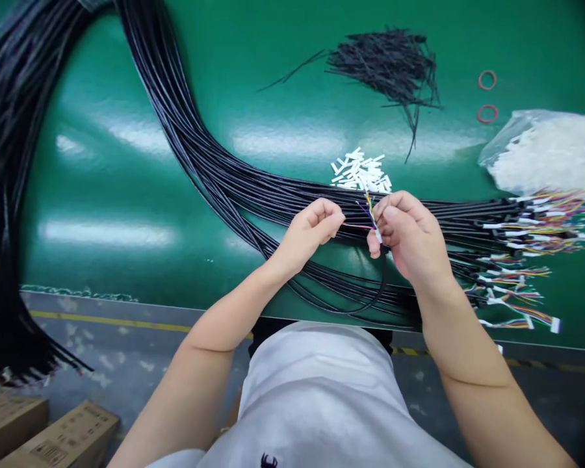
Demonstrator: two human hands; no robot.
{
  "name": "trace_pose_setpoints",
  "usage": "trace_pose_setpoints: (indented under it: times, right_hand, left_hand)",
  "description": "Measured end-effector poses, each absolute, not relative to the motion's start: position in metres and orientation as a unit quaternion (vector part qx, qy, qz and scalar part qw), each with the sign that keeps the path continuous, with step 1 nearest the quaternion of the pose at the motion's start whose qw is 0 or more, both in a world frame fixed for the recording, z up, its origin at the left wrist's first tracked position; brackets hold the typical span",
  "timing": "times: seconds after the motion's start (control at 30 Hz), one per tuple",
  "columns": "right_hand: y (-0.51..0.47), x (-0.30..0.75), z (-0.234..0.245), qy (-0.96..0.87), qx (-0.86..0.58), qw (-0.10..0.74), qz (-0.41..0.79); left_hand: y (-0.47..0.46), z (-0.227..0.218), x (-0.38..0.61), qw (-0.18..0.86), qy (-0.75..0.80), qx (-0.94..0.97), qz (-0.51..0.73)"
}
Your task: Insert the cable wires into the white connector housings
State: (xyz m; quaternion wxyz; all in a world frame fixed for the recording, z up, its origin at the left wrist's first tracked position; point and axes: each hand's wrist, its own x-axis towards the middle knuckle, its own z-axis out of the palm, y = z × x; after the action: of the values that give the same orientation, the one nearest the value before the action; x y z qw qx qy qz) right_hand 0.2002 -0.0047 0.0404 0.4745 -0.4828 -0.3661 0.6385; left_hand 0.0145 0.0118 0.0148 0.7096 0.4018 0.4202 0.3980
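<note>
**A:** Over the green table (127, 195), right in front of you, what do your hands have?

**B:** My right hand (412, 240) is closed around one black cable (383, 286), which loops down from my fist toward the near table edge. Its coloured wires (365, 209) fan out above my thumb. A small white connector (378, 236) sits at my thumb tip.

**A:** And the other hand?

**B:** My left hand (312, 227) pinches one of those coloured wires between thumb and forefinger and holds it out sideways. The other fingers are curled in.

**A:** What lies around them?

**B:** Under both hands a big cable bundle (214, 162) sweeps across the table. Just beyond my knuckles is a heap of white housings (361, 174). Farther off are a pile of short black pieces (390, 62) and two red rings (487, 80). A plastic bag (550, 153) of white parts lies on the right, with cable ends (526, 260) carrying coloured leads near it.
</note>
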Motion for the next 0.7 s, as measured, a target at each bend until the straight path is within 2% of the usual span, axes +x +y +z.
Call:
trace_pose_setpoints:
  times: [0.2,0.4,0.6,0.7]
  right_hand:
    - [-0.006,0.204,0.037,-0.412,-0.479,0.446,0.634]
    - [-0.004,0.202,0.042,-0.378,-0.502,0.454,0.632]
    - [-0.003,0.198,0.048,-0.326,-0.501,0.406,0.690]
    - [-0.004,0.196,0.047,-0.338,-0.512,0.415,0.672]
  left_hand:
    - [0.011,0.015,0.012,0.711,0.417,0.405,0.395]
    - [0.012,0.014,0.012,0.710,0.416,0.406,0.398]
    - [0.012,0.013,0.014,0.705,0.415,0.413,0.401]
    - [0.012,0.013,0.014,0.701,0.420,0.416,0.398]
